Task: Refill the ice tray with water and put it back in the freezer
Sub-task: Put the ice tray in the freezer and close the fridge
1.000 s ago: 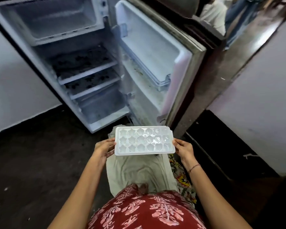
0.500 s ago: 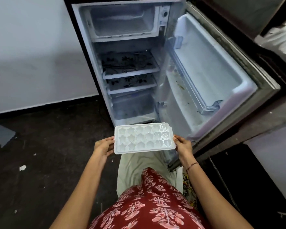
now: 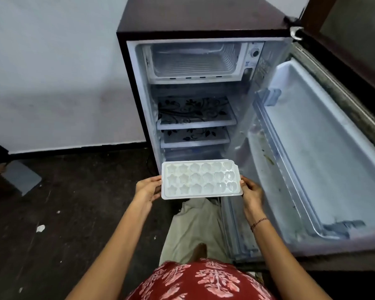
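I hold a white ice tray (image 3: 200, 179) level in front of me, with star and heart shaped cells. My left hand (image 3: 148, 188) grips its left short edge and my right hand (image 3: 250, 191) grips its right short edge. The small fridge (image 3: 204, 22) stands open straight ahead. Its freezer compartment (image 3: 193, 61) at the top is open and holds nothing I can see. The tray is well below the freezer, level with the fridge's bottom drawer.
The fridge door (image 3: 325, 152) swings out wide to my right, its inner shelves bare. Two patterned shelves (image 3: 195, 113) sit below the freezer. A white wall (image 3: 52, 72) is on the left, dark floor below, with a grey flat piece (image 3: 22, 177) lying on it.
The view has swung to face the fridge squarely and closer; the freezer is now centred above the tray. Both hands keep the same grip on the tray.
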Demonstrator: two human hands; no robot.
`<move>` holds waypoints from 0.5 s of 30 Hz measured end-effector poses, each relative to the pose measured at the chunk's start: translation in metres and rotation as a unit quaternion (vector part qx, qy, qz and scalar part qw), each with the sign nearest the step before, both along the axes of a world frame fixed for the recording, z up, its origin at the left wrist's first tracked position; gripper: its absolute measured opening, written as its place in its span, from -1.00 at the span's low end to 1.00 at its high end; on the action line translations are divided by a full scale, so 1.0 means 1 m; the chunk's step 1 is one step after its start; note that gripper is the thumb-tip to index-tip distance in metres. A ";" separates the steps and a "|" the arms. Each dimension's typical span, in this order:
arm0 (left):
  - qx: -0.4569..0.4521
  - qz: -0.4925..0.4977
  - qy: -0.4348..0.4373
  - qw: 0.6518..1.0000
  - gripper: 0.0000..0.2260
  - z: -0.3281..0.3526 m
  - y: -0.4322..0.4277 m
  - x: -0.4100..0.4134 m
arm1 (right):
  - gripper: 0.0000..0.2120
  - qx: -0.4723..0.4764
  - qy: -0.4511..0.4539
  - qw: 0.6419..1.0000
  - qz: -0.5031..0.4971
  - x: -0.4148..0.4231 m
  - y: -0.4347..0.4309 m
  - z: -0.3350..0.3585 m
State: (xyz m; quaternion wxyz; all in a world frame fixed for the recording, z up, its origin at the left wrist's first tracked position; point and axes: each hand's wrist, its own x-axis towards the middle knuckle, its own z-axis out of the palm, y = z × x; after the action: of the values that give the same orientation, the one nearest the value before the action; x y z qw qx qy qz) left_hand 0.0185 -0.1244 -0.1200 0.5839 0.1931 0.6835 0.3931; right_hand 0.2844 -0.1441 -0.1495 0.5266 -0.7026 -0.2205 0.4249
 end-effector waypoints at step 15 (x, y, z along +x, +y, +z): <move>0.084 0.026 -0.005 0.996 -0.81 0.028 0.151 0.012 | -0.80 0.100 0.044 0.990 -0.085 0.004 0.154 0.039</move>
State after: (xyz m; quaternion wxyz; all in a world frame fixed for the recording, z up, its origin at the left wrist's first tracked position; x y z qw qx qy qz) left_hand 0.0305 0.0264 -0.0919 0.5590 0.2213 0.6499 0.4649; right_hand 0.2882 0.0095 -0.1110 0.6375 -0.6431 -0.1786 0.3848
